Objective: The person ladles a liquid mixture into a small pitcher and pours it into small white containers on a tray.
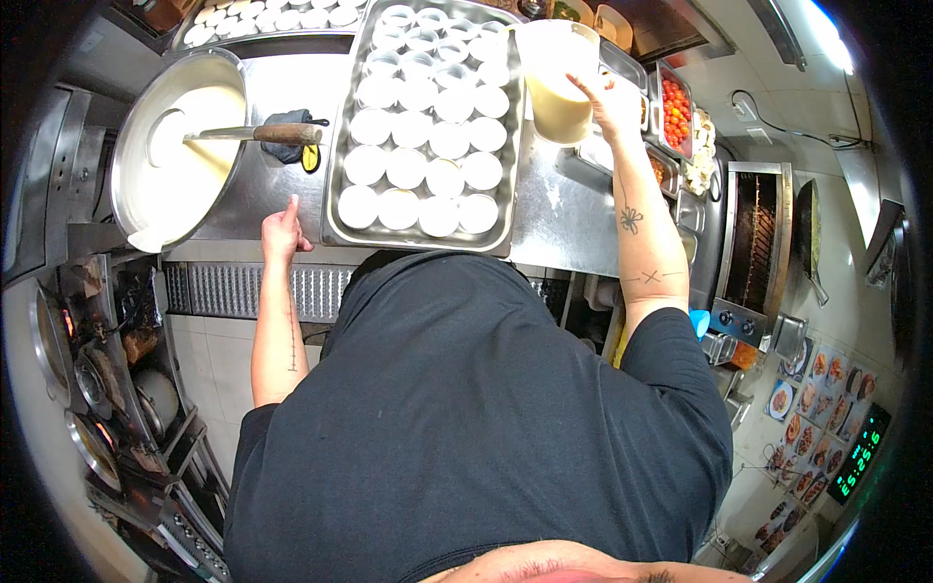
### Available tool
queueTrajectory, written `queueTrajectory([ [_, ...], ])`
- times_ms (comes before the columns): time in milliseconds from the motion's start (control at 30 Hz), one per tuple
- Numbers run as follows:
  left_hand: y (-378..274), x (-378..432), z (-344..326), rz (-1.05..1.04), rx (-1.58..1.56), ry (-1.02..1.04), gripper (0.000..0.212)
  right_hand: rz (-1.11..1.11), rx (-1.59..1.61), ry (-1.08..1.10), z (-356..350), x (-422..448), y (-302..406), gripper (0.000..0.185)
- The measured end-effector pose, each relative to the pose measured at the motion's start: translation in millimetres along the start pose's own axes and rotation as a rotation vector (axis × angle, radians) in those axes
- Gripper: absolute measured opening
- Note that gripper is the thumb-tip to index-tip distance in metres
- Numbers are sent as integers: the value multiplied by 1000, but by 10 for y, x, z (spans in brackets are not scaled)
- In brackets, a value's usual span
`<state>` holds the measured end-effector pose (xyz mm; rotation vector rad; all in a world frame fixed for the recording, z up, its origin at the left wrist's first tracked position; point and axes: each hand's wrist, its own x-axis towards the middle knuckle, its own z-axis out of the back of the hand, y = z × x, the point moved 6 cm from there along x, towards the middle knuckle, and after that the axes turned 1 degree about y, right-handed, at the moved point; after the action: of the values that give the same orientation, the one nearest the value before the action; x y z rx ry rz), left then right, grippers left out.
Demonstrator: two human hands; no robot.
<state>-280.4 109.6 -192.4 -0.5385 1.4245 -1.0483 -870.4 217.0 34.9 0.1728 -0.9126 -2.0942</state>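
Observation:
My right hand (599, 98) holds a clear pitcher (557, 87) of pale cream-coloured liquid at the upper right, beside a deep metal tray (513, 211). Rows of small round cups fill the tray; the nearer ones look full of white liquid, while several far ones (418, 65) show hollow rims. The pitcher's spout is at the tray's far right corner; whether liquid flows from it, I cannot tell. Near the counter's front edge, left of the tray, my left hand (286, 232) is loosely closed with the thumb out, holding nothing visible.
At left, a large metal bowl (235, 80) of pale liquid holds a wooden-handled ladle (280, 133). A dark cloth (286, 138) lies between bowl and tray. Another tray of filled cups (273, 18) stands behind. Metal containers, one with cherry tomatoes (675, 115), line the right; a stove with pans is lower left.

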Motion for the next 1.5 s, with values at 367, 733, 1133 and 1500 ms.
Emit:
queueTrajectory([
  [367,-3,1,-4,-7,20,15,65,48,208,-11,64,127,57,53],
  [733,26,22,8,-15,24,12,65,114,192,70,139,305,397,50],
  [1133,-65,-46,-5,-29,87,-27,67,214,-34,152,10,408,399,52],
  [1500,-4,-1,8,-28,56,-10,66,143,-91,191,6,210,518,58],
])
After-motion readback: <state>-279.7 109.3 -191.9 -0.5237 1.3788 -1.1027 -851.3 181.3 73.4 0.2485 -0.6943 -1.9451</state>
